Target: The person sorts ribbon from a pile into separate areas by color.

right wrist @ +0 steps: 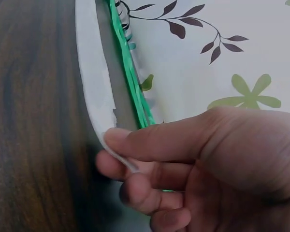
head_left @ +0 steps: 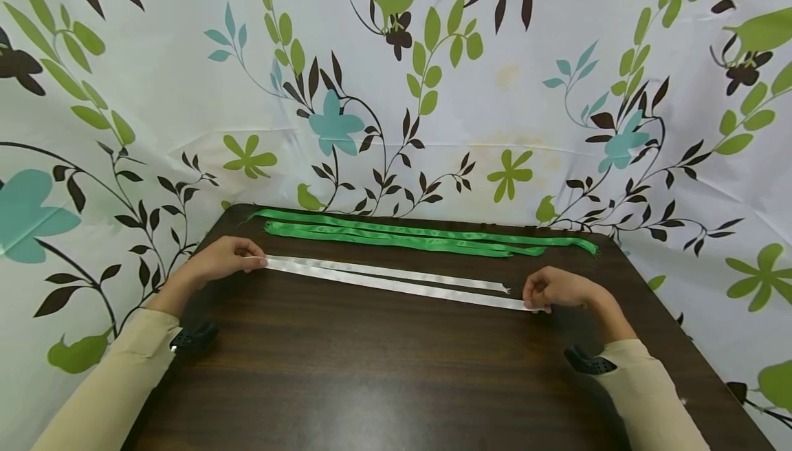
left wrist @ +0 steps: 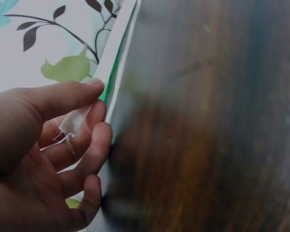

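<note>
A white ribbon runs across the dark table, held at both ends. My left hand pinches its left end between thumb and fingers; in the left wrist view a frayed tip of white ribbon pokes out past the thumb. The right end is pinched by my right hand, also seen in the right wrist view, where the ribbon curves into the grip. Just behind lies a second white strip with a frayed right end, meeting the first near my left hand. Whether the two strips join there I cannot tell.
Several green ribbons lie side by side along the back of the brown table. Behind the table hangs a white cloth printed with leaves, flowers and birds. Dark bands circle both wrists.
</note>
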A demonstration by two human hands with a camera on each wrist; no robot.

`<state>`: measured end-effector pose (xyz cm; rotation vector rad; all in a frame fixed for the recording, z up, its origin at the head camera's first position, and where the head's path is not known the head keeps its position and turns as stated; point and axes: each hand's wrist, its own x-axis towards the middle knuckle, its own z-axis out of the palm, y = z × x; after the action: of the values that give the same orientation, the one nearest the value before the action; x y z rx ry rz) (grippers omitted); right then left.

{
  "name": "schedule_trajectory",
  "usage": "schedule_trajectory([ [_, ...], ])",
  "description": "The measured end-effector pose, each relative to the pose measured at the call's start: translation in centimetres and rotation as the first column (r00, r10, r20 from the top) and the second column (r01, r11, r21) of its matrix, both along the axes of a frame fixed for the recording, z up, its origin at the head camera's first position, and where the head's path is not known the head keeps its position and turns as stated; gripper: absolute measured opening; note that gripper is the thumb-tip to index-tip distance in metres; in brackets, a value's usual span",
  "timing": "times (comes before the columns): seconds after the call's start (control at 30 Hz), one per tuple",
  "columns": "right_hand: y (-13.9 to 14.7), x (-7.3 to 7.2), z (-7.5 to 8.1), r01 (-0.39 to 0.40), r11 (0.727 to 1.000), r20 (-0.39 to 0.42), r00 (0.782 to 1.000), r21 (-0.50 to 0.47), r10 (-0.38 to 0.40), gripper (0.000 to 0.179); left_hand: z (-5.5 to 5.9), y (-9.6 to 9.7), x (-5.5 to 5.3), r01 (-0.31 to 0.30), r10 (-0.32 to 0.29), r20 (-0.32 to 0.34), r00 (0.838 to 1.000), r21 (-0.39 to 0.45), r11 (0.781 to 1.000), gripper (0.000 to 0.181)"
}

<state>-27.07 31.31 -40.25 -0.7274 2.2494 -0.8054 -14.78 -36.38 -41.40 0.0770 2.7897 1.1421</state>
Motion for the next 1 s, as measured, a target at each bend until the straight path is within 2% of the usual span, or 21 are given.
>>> schedule_trajectory([
  [0.13, 0.0, -0.2, -0.4, 0.038, 0.999, -0.039, 0.998, -0.013, -0.039, 0.005, -0.1, 0.0, 0.0, -0.017, 0.017, 0.000, 1.000, -0.018, 1.000, 0.028],
  [0.3, -0.2, -0.1, -0.5, 0.048, 0.999, -0.088, 0.995, -0.025, -0.050, 0.008, -0.1, 0.1, 0.0, -0.034, 0.034, -0.005, 0.999, -0.047, 0.998, 0.026],
  [0.43, -0.4, -0.1, -0.6, 0.047, 0.999, -0.125, 0.991, -0.019, -0.049, 0.010, -0.1, 0.2, 0.0, -0.035, 0.035, -0.010, 0.999, -0.076, 0.996, 0.027],
  [0.7, -0.8, 0.0, -0.4, 0.097, 0.995, -0.159, 0.983, 0.008, -0.095, 0.012, -0.3, 0.2, -0.2, -0.025, 0.018, -0.055, 0.998, -0.128, 0.991, 0.026],
  [0.87, -1.1, 0.5, 0.3, 0.124, 0.991, -0.179, 0.977, 0.048, -0.114, 0.013, -0.4, 0.1, -0.2, -0.041, 0.030, -0.081, 0.996, -0.144, 0.989, 0.027],
  [1.0, -1.2, 1.4, 1.7, 0.164, 0.982, -0.244, 0.960, 0.090, -0.138, 0.016, 0.4, 0.4, -0.1, -0.085, 0.061, -0.137, 0.989, -0.182, 0.980, 0.032],
])
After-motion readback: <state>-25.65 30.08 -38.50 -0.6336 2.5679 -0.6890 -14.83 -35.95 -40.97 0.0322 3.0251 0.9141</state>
